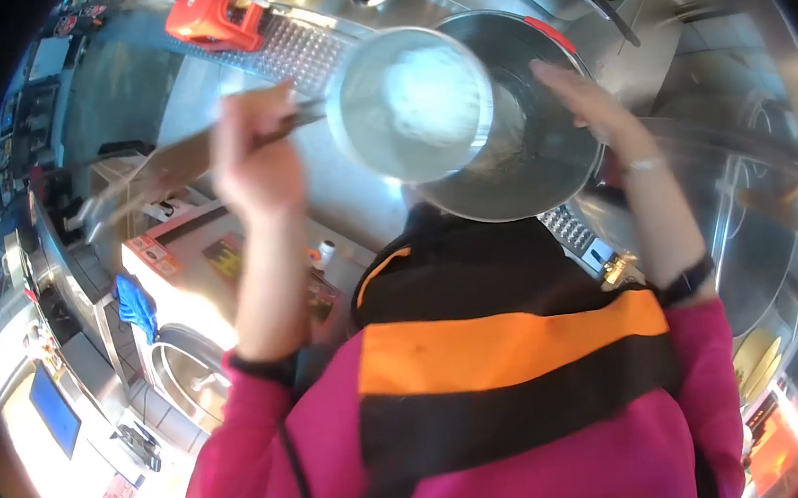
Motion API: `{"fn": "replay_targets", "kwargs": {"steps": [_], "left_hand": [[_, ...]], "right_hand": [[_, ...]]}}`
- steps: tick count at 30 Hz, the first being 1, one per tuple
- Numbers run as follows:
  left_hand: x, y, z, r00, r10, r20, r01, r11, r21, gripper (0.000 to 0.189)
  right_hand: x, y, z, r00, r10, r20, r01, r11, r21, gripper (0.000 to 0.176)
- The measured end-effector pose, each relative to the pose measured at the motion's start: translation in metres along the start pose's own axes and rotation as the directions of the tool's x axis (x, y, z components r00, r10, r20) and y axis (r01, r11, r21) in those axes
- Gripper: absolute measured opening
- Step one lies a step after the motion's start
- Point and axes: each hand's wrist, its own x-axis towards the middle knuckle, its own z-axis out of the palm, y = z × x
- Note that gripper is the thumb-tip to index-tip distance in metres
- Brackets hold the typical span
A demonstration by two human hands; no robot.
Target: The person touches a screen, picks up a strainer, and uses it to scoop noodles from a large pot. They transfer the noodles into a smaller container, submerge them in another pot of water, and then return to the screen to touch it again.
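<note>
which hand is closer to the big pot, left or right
Right. The right hand is over the right side of the pot; the left hand is farther off, left of it, gripping the long-handled round utensil.

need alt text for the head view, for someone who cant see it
A left hand grips a long-handled round utensil, blurred, partly over a large pot. The right hand is open at the pot's right side, contact unclear. A red-orange object sits beyond.
</note>
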Motion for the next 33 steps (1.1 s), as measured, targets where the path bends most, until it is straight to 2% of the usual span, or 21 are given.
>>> {"fn": "replay_targets", "kwargs": {"steps": [1,2,3,4,5,6,7,9,11,12,14,15,19,20,21,22,23,24,26,28,33], "left_hand": [[-0.002,0.017,-0.008,0.997,0.042,-0.064,-0.041,0.999,0.021,0.03],[-0.006,0.033,-0.026,0.995,0.017,-0.1,-0.031,0.99,-0.141,0.031],[-0.009,0.052,-0.039,0.982,0.021,-0.187,-0.044,0.992,-0.117,0.032],[-0.015,0.07,-0.048,0.988,0.045,-0.15,-0.062,0.992,-0.11,0.034],[-0.024,0.083,-0.055,0.966,0.061,-0.25,-0.09,0.99,-0.104,0.034],[-0.032,0.095,-0.065,0.955,0.087,-0.282,-0.115,0.99,-0.084,0.035],[-0.043,0.105,-0.077,0.953,0.074,-0.294,-0.124,0.98,-0.157,0.035],[-0.063,0.117,-0.093,0.862,0.2,-0.466,-0.195,0.979,0.059,0.036],[-0.08,0.123,-0.103,0.804,0.244,-0.542,-0.21,0.97,0.126,0.036],[-0.085,0.121,-0.105,0.758,0.265,-0.596,-0.202,0.964,0.173,0.038],[-0.095,0.112,-0.113,0.71,0.243,-0.66,-0.174,0.97,0.169,0.038],[-0.102,0.109,-0.117,0.666,0.215,-0.714,-0.141,0.977,0.162,0.038],[-0.138,0.081,-0.149,0.664,0.074,-0.744,-0.097,0.995,0.012,0.038],[-0.138,0.07,-0.143,0.6,0.093,-0.794,-0.037,0.995,0.089,0.037],[-0.141,0.064,-0.144,0.606,0.046,-0.794,0.007,0.998,0.063,0.037],[-0.144,0.057,-0.145,0.604,-0.002,-0.797,0.052,0.998,0.037,0.036],[-0.147,0.05,-0.145,0.643,-0.04,-0.765,0.06,0.998,-0.002,0.035],[-0.147,0.046,-0.145,0.629,-0.053,-0.775,0.071,0.997,-0.011,0.035],[-0.147,0.039,-0.145,0.674,-0.071,-0.735,0.101,0.995,-0.003,0.034],[-0.144,0.033,-0.141,0.631,-0.059,-0.774,0.104,0.995,0.009,0.034],[-0.142,0.026,-0.137,0.639,-0.091,-0.764,0.065,0.996,-0.064,0.035]], "right_hand": [[0.025,0.016,0.005,0.985,0.164,0.062,-0.163,0.986,-0.022,0.066],[0.051,0.038,0.008,0.981,0.176,0.085,-0.174,0.984,-0.031,0.066],[0.076,0.058,0.017,0.947,0.312,0.079,-0.314,0.949,0.015,0.072],[0.093,0.075,0.025,0.893,0.442,0.088,-0.448,0.893,0.056,0.078],[0.1,0.083,0.031,0.913,0.389,0.12,-0.396,0.917,0.041,0.091],[0.111,0.087,0.036,0.907,0.395,0.15,-0.403,0.915,0.025,0.091],[0.118,0.084,0.04,0.891,0.432,0.141,-0.429,0.902,-0.052,0.091],[0.149,0.114,0.05,0.871,0.474,0.13,-0.458,0.879,-0.134,0.091],[0.215,0.18,0.055,0.943,0.303,0.137,-0.255,0.923,-0.288,0.092],[0.228,0.173,0.056,0.947,0.292,0.133,-0.243,0.923,-0.297,0.092],[0.232,0.175,0.074,0.843,0.531,0.087,-0.442,0.776,-0.451,0.079],[0.237,0.183,0.08,0.832,0.551,0.071,-0.451,0.744,-0.493,0.077],[0.253,0.216,0.084,0.845,0.534,-0.033,-0.452,0.68,-0.578,0.068],[0.252,0.224,0.087,0.839,0.543,-0.043,-0.46,0.664,-0.589,0.065],[0.251,0.232,0.09,0.832,0.553,-0.041,-0.465,0.654,-0.597,0.063],[0.248,0.239,0.093,0.824,0.565,-0.031,-0.465,0.644,-0.607,0.06],[0.245,0.244,0.095,0.818,0.574,-0.03,-0.465,0.631,-0.621,0.058],[0.24,0.246,0.098,0.812,0.583,-0.028,-0.465,0.618,-0.633,0.056],[0.23,0.251,0.106,0.8,0.599,-0.011,-0.46,0.602,-0.653,0.051],[0.218,0.253,0.116,0.793,0.609,0.02,-0.45,0.606,-0.656,0.046],[0.198,0.253,0.147,0.769,0.625,0.135,-0.427,0.659,-0.619,0.034]]}}
